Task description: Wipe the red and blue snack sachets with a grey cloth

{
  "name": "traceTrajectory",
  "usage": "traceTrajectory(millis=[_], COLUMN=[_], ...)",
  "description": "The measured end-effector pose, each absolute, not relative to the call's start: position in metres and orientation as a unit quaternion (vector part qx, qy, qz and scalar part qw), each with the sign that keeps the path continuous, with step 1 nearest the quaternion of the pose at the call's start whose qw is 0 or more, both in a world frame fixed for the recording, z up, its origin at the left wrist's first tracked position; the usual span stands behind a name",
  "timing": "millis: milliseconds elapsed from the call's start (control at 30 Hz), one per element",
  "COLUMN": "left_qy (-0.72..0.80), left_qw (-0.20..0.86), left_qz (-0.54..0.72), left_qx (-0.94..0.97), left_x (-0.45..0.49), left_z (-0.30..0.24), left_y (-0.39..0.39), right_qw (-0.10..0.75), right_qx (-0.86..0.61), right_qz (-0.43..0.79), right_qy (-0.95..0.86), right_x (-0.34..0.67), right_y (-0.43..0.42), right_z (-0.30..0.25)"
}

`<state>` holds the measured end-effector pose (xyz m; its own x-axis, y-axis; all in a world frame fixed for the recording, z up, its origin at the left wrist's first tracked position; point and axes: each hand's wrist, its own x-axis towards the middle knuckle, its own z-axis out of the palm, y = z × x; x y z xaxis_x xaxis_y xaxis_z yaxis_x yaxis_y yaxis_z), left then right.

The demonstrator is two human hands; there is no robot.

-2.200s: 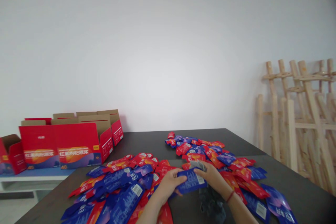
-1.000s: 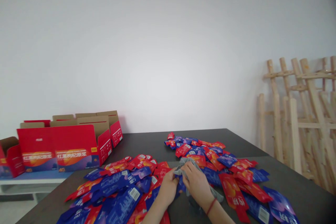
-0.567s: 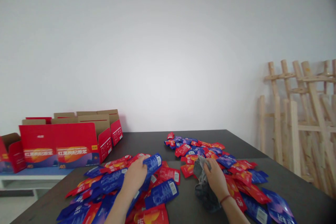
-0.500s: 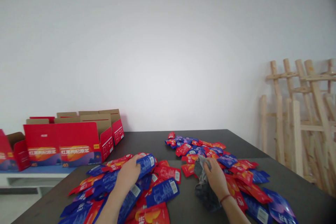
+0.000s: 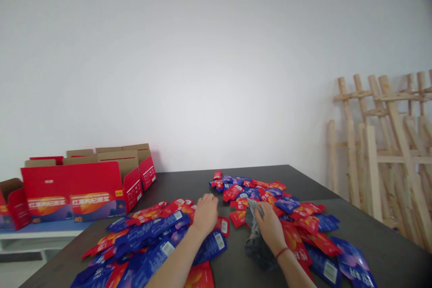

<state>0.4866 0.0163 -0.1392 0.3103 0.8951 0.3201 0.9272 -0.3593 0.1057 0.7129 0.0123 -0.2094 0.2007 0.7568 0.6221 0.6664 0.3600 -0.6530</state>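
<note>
Cloth (image 5: 254, 237): long axis pointing away | right hand (image 5: 270, 225): clutching it | left hand (image 5: 206, 213): grip unclear

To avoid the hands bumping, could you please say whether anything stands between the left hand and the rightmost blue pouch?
Yes: the gray cloth, the right hand holding it, and red pouches lie in between.

Pale wall (image 5: 222, 76), dark table (image 5: 184, 183), likely wooden easels (image 5: 404, 159)

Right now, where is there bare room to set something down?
Bare tabletop lies between the red boxes and the right packet pile, right of that pile, and in a strip between the left packet pile and the gray cloth. Crowded: both piles.
</note>
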Motion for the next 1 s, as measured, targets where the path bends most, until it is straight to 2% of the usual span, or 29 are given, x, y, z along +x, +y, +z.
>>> traceTrajectory(millis=[133,233,667,900,933,1000], left_qy=[-0.535,-0.542,-0.608,-0.594,-0.586,-0.551], left_qw=[-0.048,-0.082,-0.169,-0.219,-0.246,-0.368], left_qz=[-0.161,-0.156,-0.18,-0.286,-0.308,-0.352], left_qx=[-0.828,-0.821,-0.755,-0.719,-0.708,-0.661], left_x=[0.554,0.576,0.572,0.557,0.554,0.55], left_z=[-0.167,-0.181,-0.197,-0.183,-0.183,-0.185], left_y=[0.051,0.069,0.072,0.062,0.056,0.041], right_qw=[0.543,0.536,0.556,0.542,0.541,0.539], right_qx=[-0.558,-0.56,-0.551,-0.579,-0.583,-0.586], right_qz=[0.034,0.033,0.023,-0.003,-0.012,-0.029], right_qy=[-0.626,-0.631,-0.622,-0.609,-0.606,-0.603], right_x=[0.716,0.718,0.714,0.733,0.735,0.734], right_y=[0.011,0.012,0.01,0.014,0.013,0.008], right_z=[-0.209,-0.21,-0.206,-0.205,-0.204,-0.198])
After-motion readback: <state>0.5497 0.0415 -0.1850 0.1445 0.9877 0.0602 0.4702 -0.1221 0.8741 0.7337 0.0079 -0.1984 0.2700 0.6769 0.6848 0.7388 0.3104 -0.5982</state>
